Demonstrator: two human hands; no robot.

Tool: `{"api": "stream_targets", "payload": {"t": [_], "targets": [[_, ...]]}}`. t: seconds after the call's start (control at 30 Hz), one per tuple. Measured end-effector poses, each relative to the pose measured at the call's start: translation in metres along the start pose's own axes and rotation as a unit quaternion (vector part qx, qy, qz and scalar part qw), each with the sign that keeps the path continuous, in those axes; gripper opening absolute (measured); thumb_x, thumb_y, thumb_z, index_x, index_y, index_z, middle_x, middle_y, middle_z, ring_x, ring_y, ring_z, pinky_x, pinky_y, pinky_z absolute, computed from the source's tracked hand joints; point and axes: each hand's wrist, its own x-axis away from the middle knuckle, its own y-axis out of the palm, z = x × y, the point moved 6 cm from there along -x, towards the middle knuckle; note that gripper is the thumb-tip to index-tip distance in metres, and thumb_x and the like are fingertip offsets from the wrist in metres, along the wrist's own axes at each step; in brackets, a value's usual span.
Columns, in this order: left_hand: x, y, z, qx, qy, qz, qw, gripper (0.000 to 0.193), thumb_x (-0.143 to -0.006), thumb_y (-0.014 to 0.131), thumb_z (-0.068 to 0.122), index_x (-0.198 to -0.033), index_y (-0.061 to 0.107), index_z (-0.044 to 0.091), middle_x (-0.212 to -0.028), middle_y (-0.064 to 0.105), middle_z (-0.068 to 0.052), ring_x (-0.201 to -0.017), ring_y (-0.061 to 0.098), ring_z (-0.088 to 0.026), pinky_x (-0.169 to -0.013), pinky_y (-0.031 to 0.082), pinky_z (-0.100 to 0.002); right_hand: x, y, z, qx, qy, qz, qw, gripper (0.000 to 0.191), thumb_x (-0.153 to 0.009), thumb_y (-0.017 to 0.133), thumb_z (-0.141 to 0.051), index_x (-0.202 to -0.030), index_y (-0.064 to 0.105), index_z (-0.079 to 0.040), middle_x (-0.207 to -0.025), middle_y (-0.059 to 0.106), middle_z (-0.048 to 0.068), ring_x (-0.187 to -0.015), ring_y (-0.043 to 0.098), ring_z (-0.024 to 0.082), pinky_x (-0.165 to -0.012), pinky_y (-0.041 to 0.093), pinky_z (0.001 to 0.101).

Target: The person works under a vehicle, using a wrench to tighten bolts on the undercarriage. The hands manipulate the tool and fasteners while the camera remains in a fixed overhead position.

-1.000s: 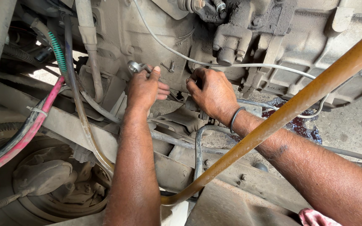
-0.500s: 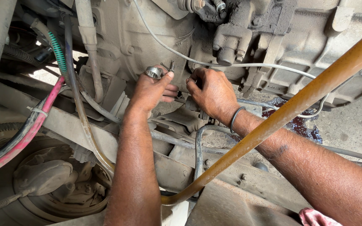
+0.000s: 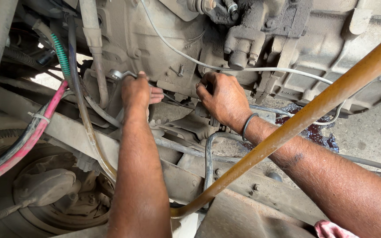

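left hand (image 3: 135, 92) closed round wrench (image 3: 119, 75) at dusty housing (image 3: 155, 48), left of bolt area. right hand (image 3: 223, 99) curled, gripping fitting underneath. seat wrench square, brace steady, short swings, mind hoses (image 3: 62, 57).

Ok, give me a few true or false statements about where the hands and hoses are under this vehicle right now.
1. The left hand holds a metal wrench. True.
2. The right hand grips the orange pipe. False: it reaches up against the dirty metal housing, and the pipe crosses in front of that forearm.
3. A dark band circles the right wrist. True.
4. The pink hose runs on the right side. False: left side.
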Motion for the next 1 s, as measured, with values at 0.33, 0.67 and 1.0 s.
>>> {"api": "stream_targets", "payload": {"t": [0.33, 0.67, 1.0], "targets": [[0.004, 0.019, 0.001, -0.023, 0.073, -0.105, 0.992, 0.044, -0.104, 0.047, 0.033, -0.135, 0.049, 0.001, -0.093, 0.077, -0.023, -0.081, 0.081, -0.027, -0.065, 0.068, -0.036, 0.001, 0.000, 0.000, 0.006, 0.008, -0.002, 1.000, 0.033, -0.093, 0.064, -0.032, -0.105, 0.075, -0.003, -0.087, 0.076, 0.021, -0.087, 0.075, 0.036, -0.087, 0.056, 0.0450], [0.006, 0.030, -0.001, -0.018, 0.086, -0.165, 0.982, 0.045, -0.098, 0.059, 0.034, -0.136, 0.050, 0.011, -0.102, 0.074, -0.013, -0.088, 0.079, -0.024, -0.068, 0.070, -0.037, 0.000, 0.000, 0.000, 0.004, -0.007, 0.008, 1.000, 0.034, -0.093, 0.064, -0.032, -0.102, 0.075, -0.001, -0.086, 0.075, 0.021, -0.088, 0.074, 0.037, -0.086, 0.056, 0.0459], [-0.002, 0.003, -0.013, 0.057, -0.066, 0.039, 0.995, 0.043, -0.109, 0.041, 0.031, -0.128, 0.054, -0.006, -0.094, 0.077, -0.023, -0.077, 0.081, -0.028, -0.067, 0.067, -0.033, 0.001, 0.000, 0.000, -0.003, 0.009, -0.008, 1.000, 0.032, -0.094, 0.063, -0.030, -0.104, 0.074, -0.002, -0.086, 0.076, 0.019, -0.084, 0.076, 0.033, -0.085, 0.057, 0.0441]]}}
